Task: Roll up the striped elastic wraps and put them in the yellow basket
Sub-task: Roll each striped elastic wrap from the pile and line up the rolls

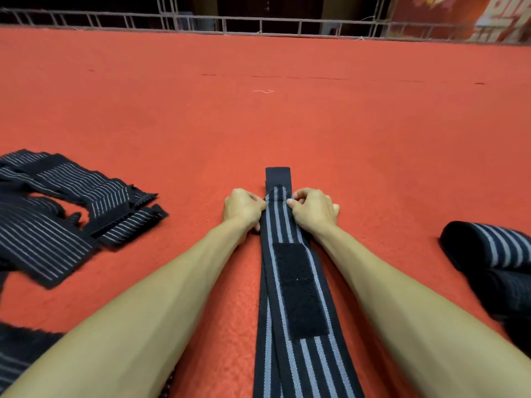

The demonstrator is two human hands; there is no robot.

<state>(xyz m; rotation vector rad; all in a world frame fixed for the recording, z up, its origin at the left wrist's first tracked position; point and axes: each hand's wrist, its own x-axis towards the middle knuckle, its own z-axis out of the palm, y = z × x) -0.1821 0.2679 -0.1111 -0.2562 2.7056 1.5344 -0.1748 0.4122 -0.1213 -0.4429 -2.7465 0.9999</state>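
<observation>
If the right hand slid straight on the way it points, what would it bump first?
Probably the plain black end of the striped wrap that the right hand is pinching; it lies just ahead and slightly left. Past it, only red carpet shows up to the far railing.

The wrap (283,222) is woven, ribbed elastic cloth with a fuzzy matt patch (300,288); the carpet (287,124) looks felt-like, matt and rough.

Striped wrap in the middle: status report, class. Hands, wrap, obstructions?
Left hand and right hand pinch the striped wrap near its far end. Wrap lying lengthwise, not yet rolled. Loose wraps at left, clear of hands.
</observation>
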